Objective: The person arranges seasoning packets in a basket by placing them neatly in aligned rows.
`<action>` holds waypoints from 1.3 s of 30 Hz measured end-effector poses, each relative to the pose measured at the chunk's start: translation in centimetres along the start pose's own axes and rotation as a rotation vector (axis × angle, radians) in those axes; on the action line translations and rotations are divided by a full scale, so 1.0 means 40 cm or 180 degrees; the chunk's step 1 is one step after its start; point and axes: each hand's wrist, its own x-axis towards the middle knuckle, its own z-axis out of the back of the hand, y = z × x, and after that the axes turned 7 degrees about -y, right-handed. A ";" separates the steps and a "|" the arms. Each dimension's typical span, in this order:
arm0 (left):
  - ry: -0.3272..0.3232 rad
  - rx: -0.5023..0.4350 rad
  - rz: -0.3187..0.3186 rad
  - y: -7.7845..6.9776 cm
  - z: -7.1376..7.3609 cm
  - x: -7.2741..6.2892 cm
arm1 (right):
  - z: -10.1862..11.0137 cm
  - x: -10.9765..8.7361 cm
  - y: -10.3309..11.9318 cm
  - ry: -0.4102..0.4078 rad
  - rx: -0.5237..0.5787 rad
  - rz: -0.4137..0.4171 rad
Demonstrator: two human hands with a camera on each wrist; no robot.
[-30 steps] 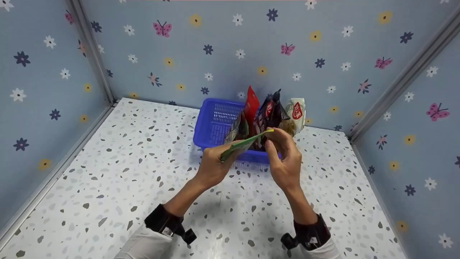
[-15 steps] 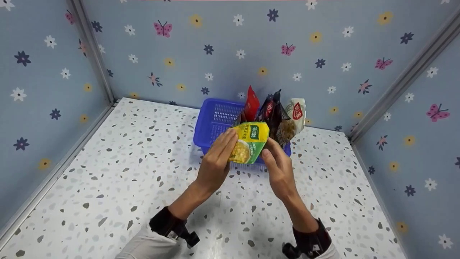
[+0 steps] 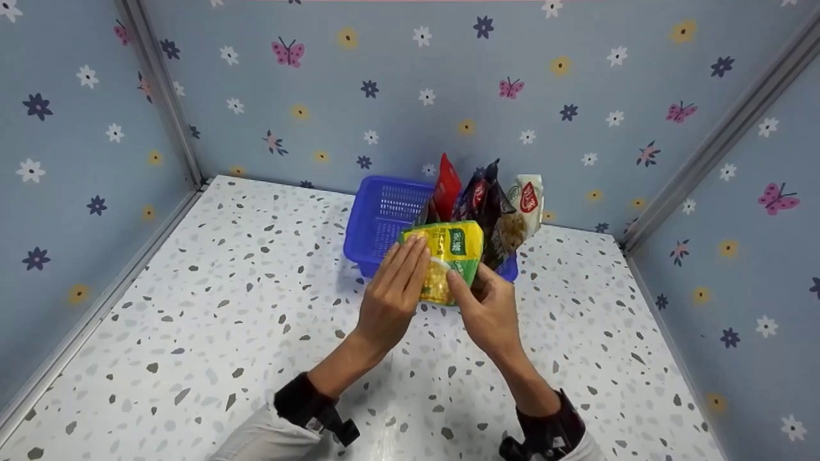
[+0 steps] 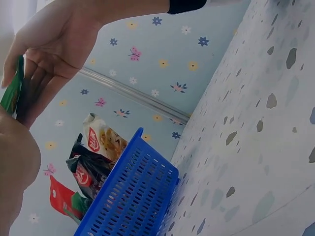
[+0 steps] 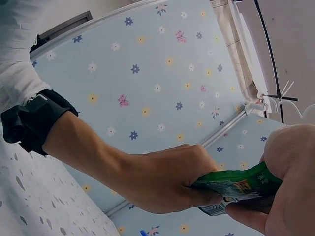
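Observation:
A yellow-and-green soup packet (image 3: 442, 237), printed with a bowl of yellow soup, is held up before the blue basket (image 3: 356, 224). My left hand (image 3: 392, 291) grips its left side, long fingers laid across the front and the thumb underneath. On the right edge, my right hand (image 3: 492, 314) pinches it, thumb on the front, other fingers mostly hidden behind. Seen edge-on in the right wrist view, the packet (image 5: 241, 182) spans both hands. The left wrist view shows only its green edge (image 4: 14, 93).
Several bags stand upright in the basket's right part: a red bag (image 3: 447, 189), a dark bag (image 3: 477, 200) and a white bag (image 3: 529, 208) with a red logo. The basket sits on a speckled white table (image 3: 192, 307), against a flowered blue wall (image 3: 397, 70).
The packet has turned from nearly edge-on to showing its printed front, then dropped slightly. My right hand has come in from beside it, its thumb now over the front.

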 end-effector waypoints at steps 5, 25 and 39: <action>0.0017 0.0062 -0.0023 -0.001 -0.004 -0.006 | -0.006 -0.001 -0.005 -0.0138 -0.0075 0.0025; -0.0031 -0.0086 0.0104 -0.015 -0.012 -0.013 | -0.007 0.002 -0.015 -0.0311 -0.0133 0.0277; 0.0725 -0.1295 0.0422 0.044 0.011 0.009 | 0.033 0.028 -0.006 -0.0530 -0.0226 0.0534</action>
